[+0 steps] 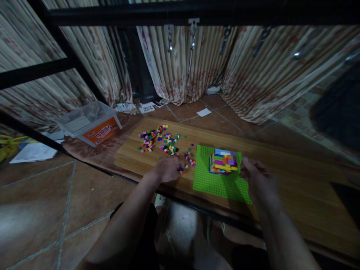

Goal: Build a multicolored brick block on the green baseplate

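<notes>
At the far left, a clear plastic storage box [92, 125] is sitting on the edge of the wooden surface [281, 168]. Its orange label carries writing, but it is too blurred for me to read. Right of it, a scatter of loose coloured bricks [159, 140] is lying just beyond my left hand [168, 168]. That hand is resting knuckles-up with its fingers curled down, the tips touching a few stray bricks [182, 170]. I cannot tell whether it is pinching one.

Further right, the green baseplate [219, 180] is lying flat, carrying a squat, roughly cubic multicoloured brick block [224, 162] near its far edge. My right hand [257, 178] is hovering just beside the block's right face, half open with nothing in it, and it is the nearer hand to the block.
</notes>
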